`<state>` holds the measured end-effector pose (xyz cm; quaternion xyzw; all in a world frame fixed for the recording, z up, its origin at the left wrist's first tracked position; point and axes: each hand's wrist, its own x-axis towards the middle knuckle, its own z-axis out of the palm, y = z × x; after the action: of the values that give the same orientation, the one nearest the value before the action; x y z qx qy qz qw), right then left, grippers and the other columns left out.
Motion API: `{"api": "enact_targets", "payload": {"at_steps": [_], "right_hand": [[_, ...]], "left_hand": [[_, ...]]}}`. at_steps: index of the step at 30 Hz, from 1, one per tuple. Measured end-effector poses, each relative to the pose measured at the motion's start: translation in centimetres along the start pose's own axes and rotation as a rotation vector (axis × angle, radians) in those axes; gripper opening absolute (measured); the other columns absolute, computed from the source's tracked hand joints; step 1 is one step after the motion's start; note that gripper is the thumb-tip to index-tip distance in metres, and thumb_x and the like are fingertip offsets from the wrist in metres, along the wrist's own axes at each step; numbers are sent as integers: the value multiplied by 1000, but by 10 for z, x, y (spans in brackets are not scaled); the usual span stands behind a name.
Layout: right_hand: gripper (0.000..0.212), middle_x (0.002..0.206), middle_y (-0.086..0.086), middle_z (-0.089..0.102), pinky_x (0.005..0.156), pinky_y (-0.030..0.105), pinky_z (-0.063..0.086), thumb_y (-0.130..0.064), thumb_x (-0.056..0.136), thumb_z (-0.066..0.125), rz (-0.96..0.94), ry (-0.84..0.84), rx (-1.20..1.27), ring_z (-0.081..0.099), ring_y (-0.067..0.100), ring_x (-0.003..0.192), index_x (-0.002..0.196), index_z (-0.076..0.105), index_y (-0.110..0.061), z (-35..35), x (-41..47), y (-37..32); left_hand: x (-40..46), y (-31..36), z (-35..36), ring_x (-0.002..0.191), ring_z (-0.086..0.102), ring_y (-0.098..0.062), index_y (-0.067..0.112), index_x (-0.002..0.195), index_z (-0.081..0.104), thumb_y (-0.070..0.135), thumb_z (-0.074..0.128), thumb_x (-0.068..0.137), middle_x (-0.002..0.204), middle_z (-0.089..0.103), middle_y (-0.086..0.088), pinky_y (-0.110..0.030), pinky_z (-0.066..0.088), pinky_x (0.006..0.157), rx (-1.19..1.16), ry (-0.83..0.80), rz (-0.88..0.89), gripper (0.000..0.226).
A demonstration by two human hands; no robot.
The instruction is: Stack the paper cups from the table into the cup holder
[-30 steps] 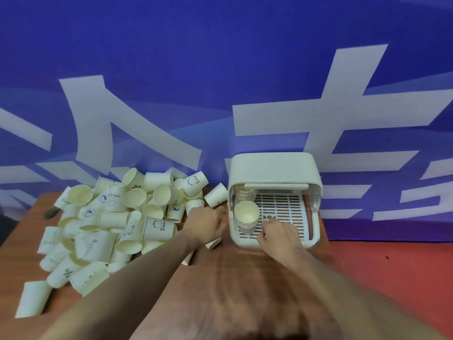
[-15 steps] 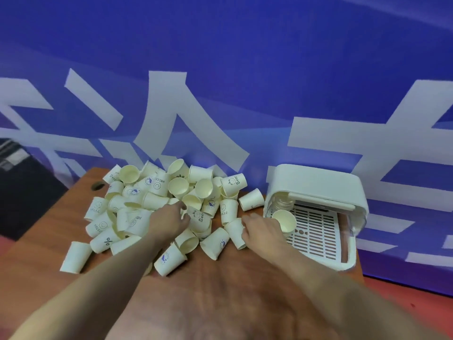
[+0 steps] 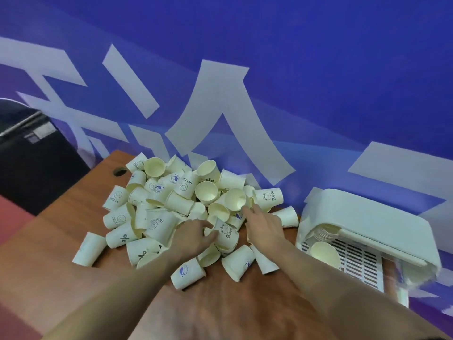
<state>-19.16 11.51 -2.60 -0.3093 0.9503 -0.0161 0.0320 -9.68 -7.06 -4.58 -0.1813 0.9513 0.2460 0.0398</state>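
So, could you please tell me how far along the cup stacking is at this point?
Done: a short stack of cups already sits at the left of the cup holder. In hand: the left hand touches a cup printed Bear, though a full grip is not clear; the right hand reaches into the pile with straight fingers. Left: most of the job, as the large pile remains on the table.

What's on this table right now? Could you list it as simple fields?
surface: wooden table
loose items: pile of paper cups, most lying on their sides
container: white cup holder, right of the pile, with a cup stack inside
left hand: fingers around a "Bear" cup
right hand: fingers straight, reaching into the pile
backdrop: blue banner
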Motion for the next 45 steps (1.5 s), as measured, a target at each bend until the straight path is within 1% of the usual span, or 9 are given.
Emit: {"api": "enact_targets", "payload": {"at_steps": [6, 9, 12, 18, 21, 23, 30, 37, 45], "right_hand": [[69, 120, 6, 48, 57, 32, 37, -9, 88, 56, 45, -31, -53, 64, 25, 80, 146, 25, -28, 10, 21, 4], [50, 113, 4, 53, 57, 32, 35, -7, 88, 56, 40, -45, -57, 65, 26, 81, 134, 44, -24, 14, 25, 3], [22, 107, 3, 57, 56, 31, 32, -4, 86, 56, 27, -53, -82, 63, 27, 80, 103, 60, -17, 13, 27, 5], [15, 90, 0, 59, 53, 28, 31, -6, 81, 63, -22, 26, -77, 63, 23, 72, 89, 64, -18, 0, 8, 12], [29, 59, -2, 54, 44, 23, 16, -8, 49, 86, -12, 96, -79, 52, 18, 40, 60, 62, -19, -13, -14, 17], [35, 53, -2, 50, 42, 22, 14, -5, 40, 87, 2, 150, -73, 47, 17, 34, 55, 58, -18, -14, -28, 23], [27, 51, -3, 53, 39, 24, 20, -17, 49, 86, 102, 230, -43, 53, 18, 36, 56, 61, -25, -30, -94, 47], [24, 52, -4, 51, 38, 25, 24, -21, 59, 85, 223, 302, 52, 51, 20, 37, 55, 61, -25, -30, -176, 73], [27, 53, -2, 47, 36, 27, 30, -18, 70, 80, 360, 359, 47, 49, 27, 35, 55, 58, -20, -25, -227, 121]], "left_hand": [[5, -9, 10, 60, 55, -5, 33, 96, 72, 52, 56, 87, 54, 57, 10, -25, 43, 58, 0, -3, 65, 27], [5, -12, 14, 49, 47, -5, 37, 75, 65, 47, 56, 89, 47, 50, 11, -30, 45, 56, -74, -57, 104, 20], [4, -12, 13, 45, 43, -7, 39, 57, 47, 44, 56, 91, 43, 46, 9, -31, 42, 54, -99, -63, 130, 36], [-3, -6, -1, 46, 44, -10, 26, 64, 56, 43, 56, 93, 44, 47, 5, -24, 31, 50, -39, -32, 129, 34], [-11, 2, -6, 48, 44, -11, 25, 67, 54, 45, 53, 94, 45, 47, 5, -26, 33, 51, 80, 0, 149, 34], [-15, 8, -10, 55, 49, -11, 27, 70, 55, 45, 51, 95, 49, 48, 7, -29, 38, 54, 171, 9, 160, 31], [-34, 56, -23, 79, 64, -17, 25, 95, 72, 45, 50, 94, 74, 65, 4, -30, 47, 64, 374, 40, 242, 30], [-59, 117, -2, 76, 63, -14, 29, 92, 72, 50, 49, 93, 76, 68, 5, -28, 42, 58, 381, 102, 386, 32], [-81, 170, 27, 80, 63, -24, 22, 83, 67, 45, 47, 95, 80, 68, -1, -30, 36, 57, 394, 149, 513, 33]]}}
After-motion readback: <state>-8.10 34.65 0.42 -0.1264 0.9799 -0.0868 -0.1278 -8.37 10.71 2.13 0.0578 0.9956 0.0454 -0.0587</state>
